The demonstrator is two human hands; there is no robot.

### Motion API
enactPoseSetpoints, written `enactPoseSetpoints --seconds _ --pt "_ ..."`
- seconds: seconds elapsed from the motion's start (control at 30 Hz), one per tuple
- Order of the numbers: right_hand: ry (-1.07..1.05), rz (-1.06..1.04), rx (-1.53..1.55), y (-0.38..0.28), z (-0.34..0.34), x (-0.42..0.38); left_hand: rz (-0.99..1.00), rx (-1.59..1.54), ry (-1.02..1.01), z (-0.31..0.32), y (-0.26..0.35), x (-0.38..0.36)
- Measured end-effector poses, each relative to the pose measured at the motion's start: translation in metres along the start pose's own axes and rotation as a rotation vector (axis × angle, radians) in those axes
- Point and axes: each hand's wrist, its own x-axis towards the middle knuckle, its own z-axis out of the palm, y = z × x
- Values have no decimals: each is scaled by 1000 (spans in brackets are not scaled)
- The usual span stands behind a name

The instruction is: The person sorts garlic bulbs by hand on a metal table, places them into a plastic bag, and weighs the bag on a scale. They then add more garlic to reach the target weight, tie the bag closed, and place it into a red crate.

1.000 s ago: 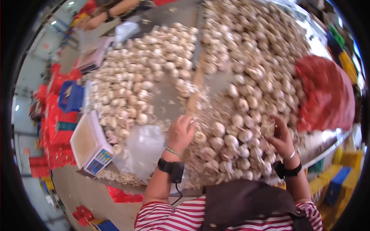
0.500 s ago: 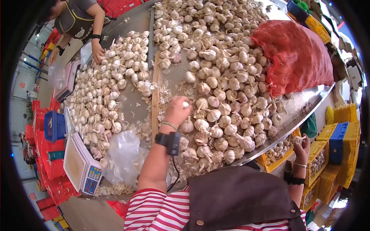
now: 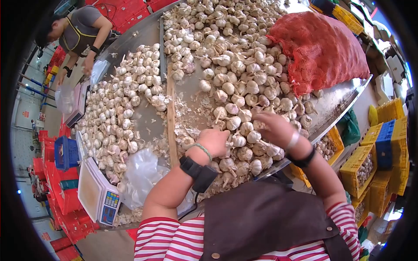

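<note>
Loose garlic bulbs (image 3: 235, 122) cover the metal table in front of me. My left hand (image 3: 212, 142) rests low on the near part of this heap, fingers curled down among the bulbs; whatever they grip is hidden. Just to its right, my right hand (image 3: 278, 130) reaches over the same heap with its fingers stretched out, slightly blurred and touching or just above the bulbs. Dry skins (image 3: 191, 115) lie scattered beyond my left hand. A wooden strip (image 3: 171, 117) divides the heap from paler, cleaner-looking garlic (image 3: 109, 117) on the left.
A red mesh sack (image 3: 324, 50) lies at the table's right. On the left are a scale (image 3: 93, 182), a clear plastic bag (image 3: 143, 176) and a blue basket (image 3: 66, 153). Yellow crates (image 3: 359, 169) stand at right. A co-worker (image 3: 85, 32) handles a plastic bag at the far left.
My right hand has come from beside the crates, where it held a garlic bulb, onto the heap. My left hand has moved nearer; its white bulb no longer shows. The co-worker's hand left the garlic.
</note>
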Motion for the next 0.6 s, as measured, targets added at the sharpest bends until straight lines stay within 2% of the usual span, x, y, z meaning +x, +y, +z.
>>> enactPoseSetpoints --seconds 0.07,0.1,0.17,0.23,0.27,0.33,0.37,0.4,0.47,0.5,0.53,0.6 --pt "-158 -57 -111 -11 39 35 -15 -16 -32 -2 -1 0" --pt "-151 -64 -109 -18 48 47 -29 -38 -68 -2 -5 -1" --pt "-384 32 -402 -27 61 64 -67 -140 -7 5 -19 -5" --pt "-382 44 -375 -19 71 73 -173 -340 105 5 -27 -13" --pt "-383 63 -351 -14 74 75 -179 -341 104 10 -33 -18" --pt "-327 81 -252 -12 66 72 -105 -825 378 25 -49 -33" --pt "-260 157 -169 -7 65 70 -139 -1024 288 29 -57 -40" --pt "-193 237 -86 -11 56 67 -144 -1033 284 33 -60 -50" --pt "-169 264 -36 -27 42 61 0 -1884 159 50 -54 -72" --pt "-114 222 206 -36 42 59 157 -1928 94 61 -52 -79" --pt "-53 181 447 -46 43 56 148 -1944 87 71 -45 -84" --pt "-108 -13 536 -79 50 55 497 -2348 -99 88 -25 -91"
